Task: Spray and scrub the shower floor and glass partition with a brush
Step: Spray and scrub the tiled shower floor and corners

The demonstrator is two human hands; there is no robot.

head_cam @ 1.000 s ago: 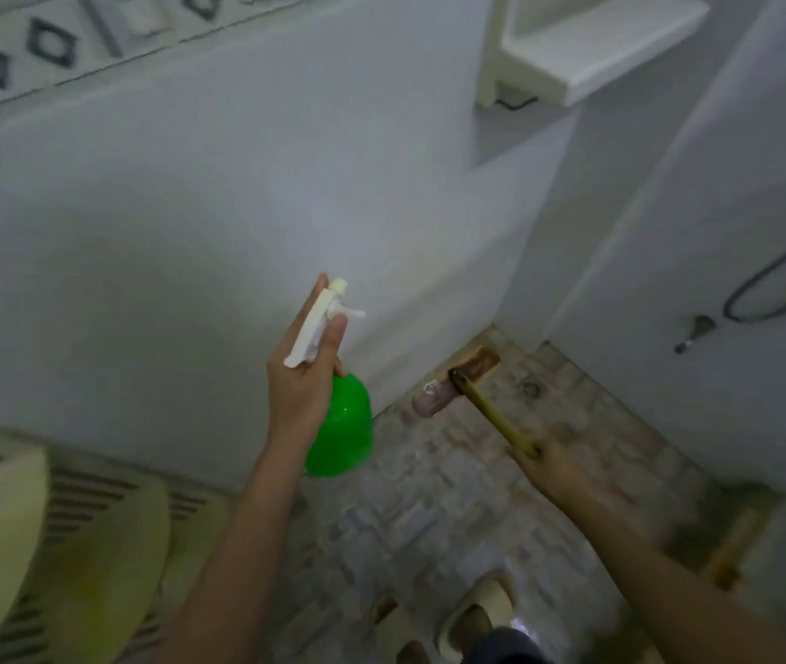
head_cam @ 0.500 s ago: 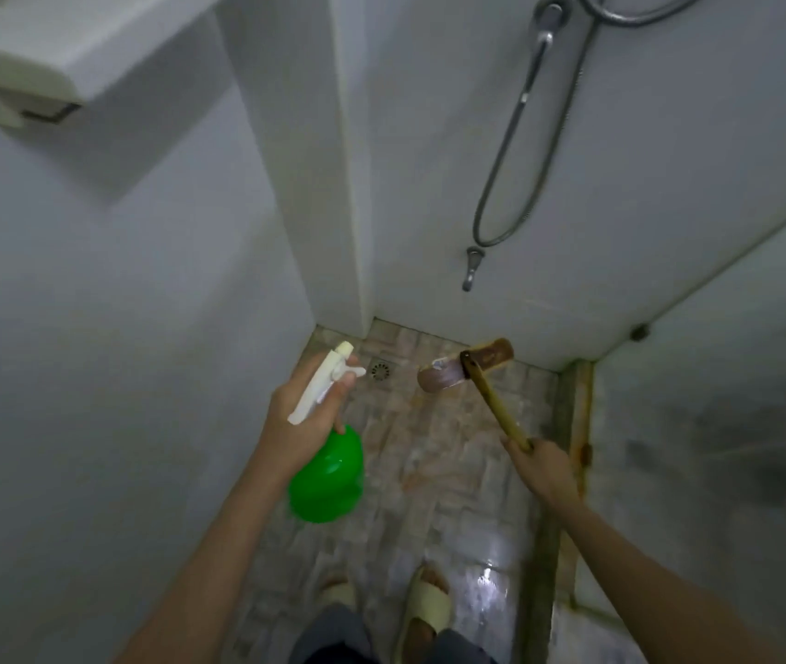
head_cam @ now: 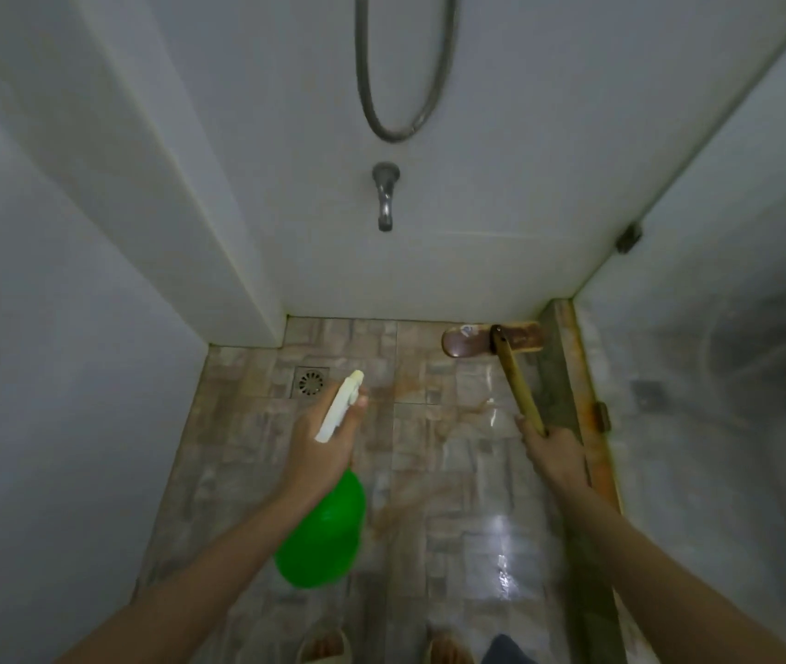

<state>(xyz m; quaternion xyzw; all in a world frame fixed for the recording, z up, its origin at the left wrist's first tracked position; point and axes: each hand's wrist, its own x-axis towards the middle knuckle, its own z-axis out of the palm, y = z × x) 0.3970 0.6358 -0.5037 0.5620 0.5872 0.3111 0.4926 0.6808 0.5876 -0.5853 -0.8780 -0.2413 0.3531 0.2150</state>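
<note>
My left hand is wrapped round the neck of a green spray bottle, a finger at the white trigger, nozzle aimed down at the tiled shower floor. My right hand grips the wooden handle of the brush, whose head is by the far wall, near the glass partition. I judge it best to wet the orange stains first, then scrub. One bottle, one brush, one drain, two hands.

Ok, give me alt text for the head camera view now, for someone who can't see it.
A person's left hand grips a green spray bottle over the tiled shower floor, while the right hand holds a long-handled brush with its head in the far right corner beside the glass partition. A floor drain, wall tap and shower hose lie ahead.
</note>
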